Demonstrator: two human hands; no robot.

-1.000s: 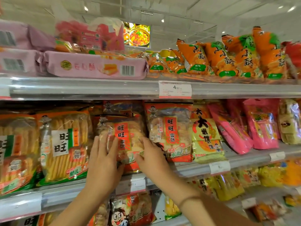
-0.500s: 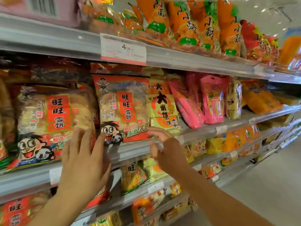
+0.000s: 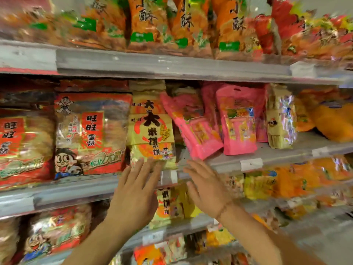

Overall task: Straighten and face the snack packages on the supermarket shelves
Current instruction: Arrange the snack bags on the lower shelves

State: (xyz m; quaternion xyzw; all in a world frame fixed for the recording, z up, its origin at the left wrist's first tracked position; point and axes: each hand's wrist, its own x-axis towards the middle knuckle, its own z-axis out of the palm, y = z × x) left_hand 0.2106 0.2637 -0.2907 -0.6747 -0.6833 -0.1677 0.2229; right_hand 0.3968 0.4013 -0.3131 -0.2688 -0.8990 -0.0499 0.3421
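A yellow rice-cracker package [image 3: 150, 129] with black characters stands upright on the middle shelf [image 3: 225, 161]. My left hand [image 3: 136, 190] is open with straight fingers, its fingertips at the package's bottom edge. My right hand [image 3: 207, 185] is open too, fingers spread, in front of the shelf lip just right of the package and holding nothing. Left of the yellow package stands a red rice-cracker bag [image 3: 89, 134] with a cartoon face. To the right a pink pouch [image 3: 191, 127] leans to the left beside an upright pink pouch [image 3: 238, 121].
Orange snack bags [image 3: 191, 23] fill the top shelf. Another red cracker bag [image 3: 23, 146] sits at the far left of the middle shelf. Gold and orange packs [image 3: 280, 115] stand further right. Lower shelves hold yellow packs [image 3: 172, 203] and red bags [image 3: 55, 232].
The view shifted right along the shelf. Both hands left the red cracker bags and moved to the yellow package; my right hand, curled at the shelf lip before, is now flat and spread.
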